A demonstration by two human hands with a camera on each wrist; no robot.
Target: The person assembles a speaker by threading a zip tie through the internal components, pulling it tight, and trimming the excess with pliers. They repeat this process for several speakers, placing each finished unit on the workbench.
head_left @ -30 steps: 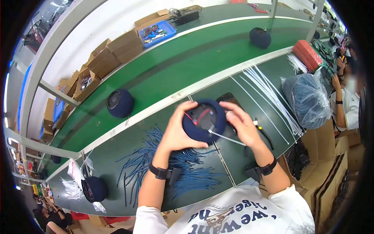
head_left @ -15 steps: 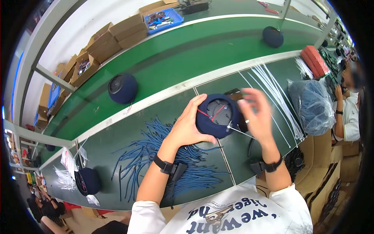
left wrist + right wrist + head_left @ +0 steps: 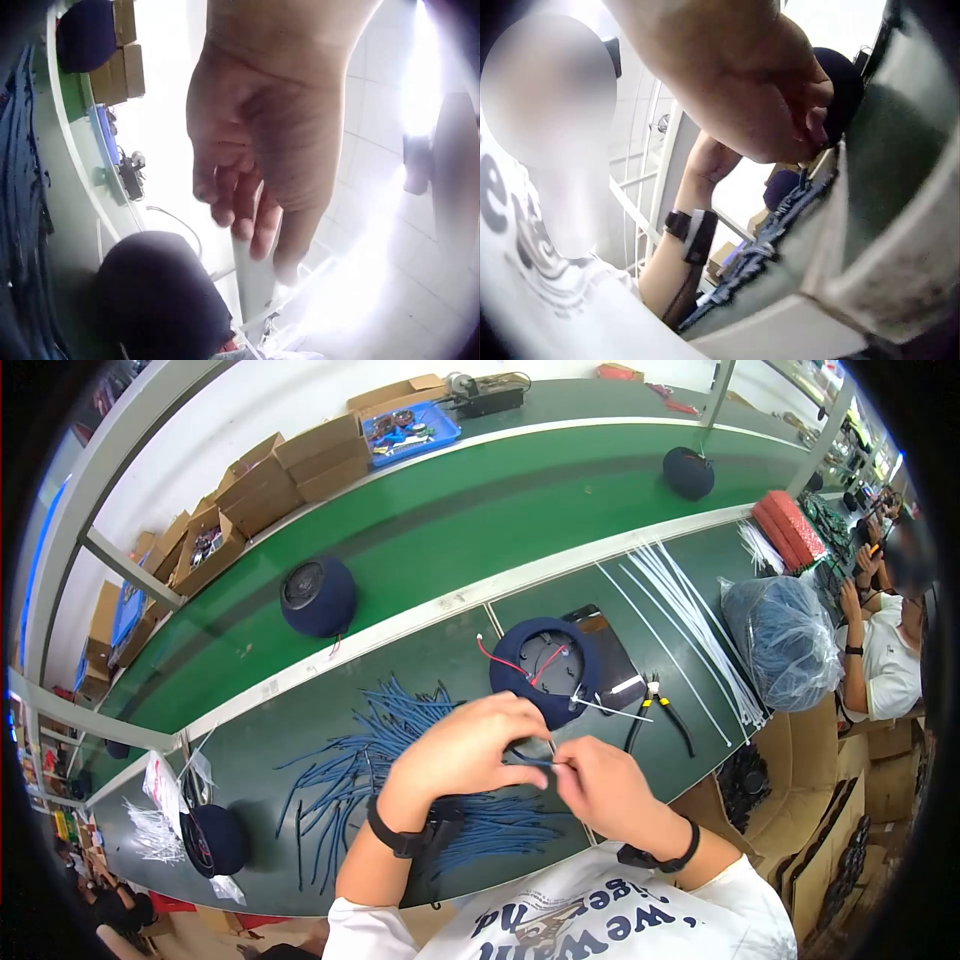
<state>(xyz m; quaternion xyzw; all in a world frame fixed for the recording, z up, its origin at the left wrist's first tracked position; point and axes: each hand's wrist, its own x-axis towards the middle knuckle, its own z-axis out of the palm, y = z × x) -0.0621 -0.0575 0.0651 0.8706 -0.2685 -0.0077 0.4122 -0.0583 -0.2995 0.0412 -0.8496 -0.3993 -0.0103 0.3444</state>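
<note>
In the head view, my right hand [image 3: 605, 790] pinches one end of a short blue cord [image 3: 530, 759] between thumb and fingertips. My left hand [image 3: 465, 745] is close beside it, thumb and fingers apart around the cord's other part; the left wrist view shows these fingers loosely bent with nothing visibly gripped. Just beyond the hands, a navy round shell [image 3: 505, 635] rests on the table, its opening facing up with red wires [image 3: 545, 665] inside. A white cable tie [image 3: 615, 710] sticks out from its rim. Many loose blue cords [image 3: 370, 760] lie under and left of my left hand.
Yellow-and-black cutters [image 3: 683, 726] and a dark flat panel [image 3: 605, 645] lie right of the shell. Farther right are long white cable ties [image 3: 690, 620] and a bag of blue material [image 3: 785, 645]. Other navy shells [image 3: 318, 598] stand on the green strip and at the table's left.
Both hands have let go of the navy shell, which now stands on the table. They have come nearer to me, over the blue cords, and the right hand has taken hold of one.
</note>
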